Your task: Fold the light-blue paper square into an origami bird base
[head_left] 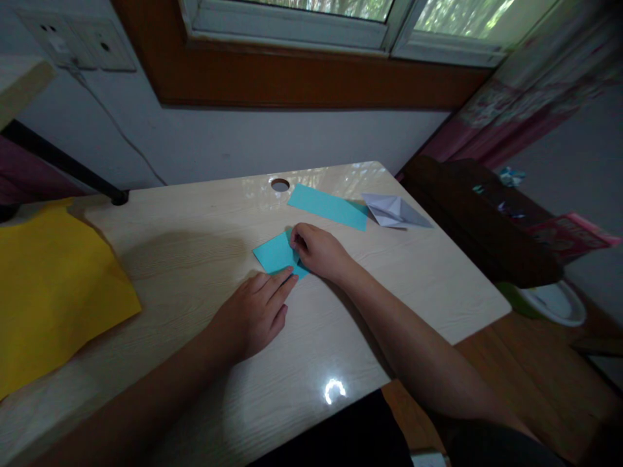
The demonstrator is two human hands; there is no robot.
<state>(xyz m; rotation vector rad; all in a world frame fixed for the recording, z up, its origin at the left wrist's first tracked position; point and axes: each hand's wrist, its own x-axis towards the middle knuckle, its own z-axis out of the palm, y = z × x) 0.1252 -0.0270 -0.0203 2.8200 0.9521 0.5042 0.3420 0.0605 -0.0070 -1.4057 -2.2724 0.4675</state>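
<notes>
A small folded turquoise paper (273,254) lies on the light wooden desk (204,272). My left hand (253,311) lies flat, its fingertips pressing the paper's near edge. My right hand (318,251) rests on the paper's right side, fingers curled and pinching or pressing its edge. A longer turquoise strip (328,205) lies just beyond, apart from both hands. A folded white paper shape (395,211) sits to the right of the strip.
A yellow sheet (53,285) covers the desk's left end. A round cable hole (280,185) is at the back edge, near a black lamp arm (63,165). A dark chair (481,220) and white bowl (555,301) stand right of the desk.
</notes>
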